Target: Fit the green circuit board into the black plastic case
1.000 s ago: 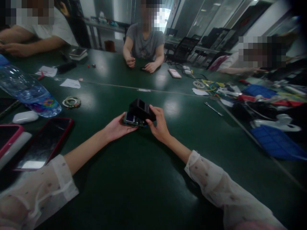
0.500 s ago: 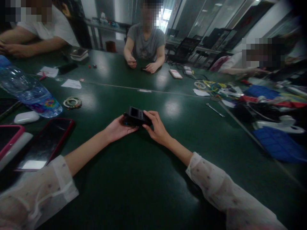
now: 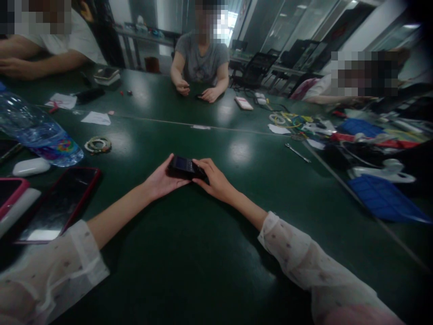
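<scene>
We hold a black boxy device between our two hands, above the bench. Our left hand cradles its left end, while our right hand grips the right end between thumb and fingers. The casing is dark, with a rectangular window on top. The green benchtop shines smoothly; our whitish sleeves are sheer and dotted.

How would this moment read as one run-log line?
left hand: holds black device, left end | right hand: holds its right end | screen: visible | on green table: bottle, bracelets, wrench
</scene>
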Tool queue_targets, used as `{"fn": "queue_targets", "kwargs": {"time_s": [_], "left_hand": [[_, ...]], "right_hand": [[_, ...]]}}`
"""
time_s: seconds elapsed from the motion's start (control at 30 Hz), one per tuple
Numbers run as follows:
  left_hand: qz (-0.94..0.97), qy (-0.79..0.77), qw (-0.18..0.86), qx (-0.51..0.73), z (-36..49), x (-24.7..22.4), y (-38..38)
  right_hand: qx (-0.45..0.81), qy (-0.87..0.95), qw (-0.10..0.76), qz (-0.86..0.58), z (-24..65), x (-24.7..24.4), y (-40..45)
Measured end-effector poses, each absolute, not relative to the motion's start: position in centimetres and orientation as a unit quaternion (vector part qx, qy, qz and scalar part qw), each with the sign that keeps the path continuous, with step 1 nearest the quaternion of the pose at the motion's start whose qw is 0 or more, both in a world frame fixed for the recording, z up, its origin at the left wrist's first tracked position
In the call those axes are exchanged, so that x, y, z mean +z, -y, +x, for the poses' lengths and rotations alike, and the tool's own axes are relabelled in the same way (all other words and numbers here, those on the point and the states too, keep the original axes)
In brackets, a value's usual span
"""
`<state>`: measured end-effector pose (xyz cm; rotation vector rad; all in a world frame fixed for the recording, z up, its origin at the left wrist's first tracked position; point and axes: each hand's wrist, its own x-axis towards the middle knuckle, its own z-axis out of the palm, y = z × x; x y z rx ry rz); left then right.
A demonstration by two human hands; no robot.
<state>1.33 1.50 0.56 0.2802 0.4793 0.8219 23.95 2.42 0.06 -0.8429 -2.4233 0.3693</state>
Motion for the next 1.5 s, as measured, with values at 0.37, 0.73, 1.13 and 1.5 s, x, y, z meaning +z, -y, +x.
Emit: {"fn": "queue_targets", "kwargs": {"time_s": [0.37,0.73,1.13,1.5], "left_hand": [[0.142,-0.22,0.883,0.39,1.1,0.0,-1.7],[0.172,-0.23,0.875,0.389,1.2,-0.2,-1.7],[0.18,-0.24,0.868,0.395,1.5,0.1,-1.4],[0.216,-0.267,0.857,0.385,1.2,-0.6,-1.6]], "right_hand": [[0.17,0.889,0.296,-0.304,24.0,-0.3,-2.9],[0.207,0.877,0.311,-0.303,24.1,-0.6,-3.3],[0.228,0.873,0.31,-0.299,24.1,-0.5,-3.1],[0.178,0.882,0.331,-0.285,24.1,-0.5,-3.4]]}}
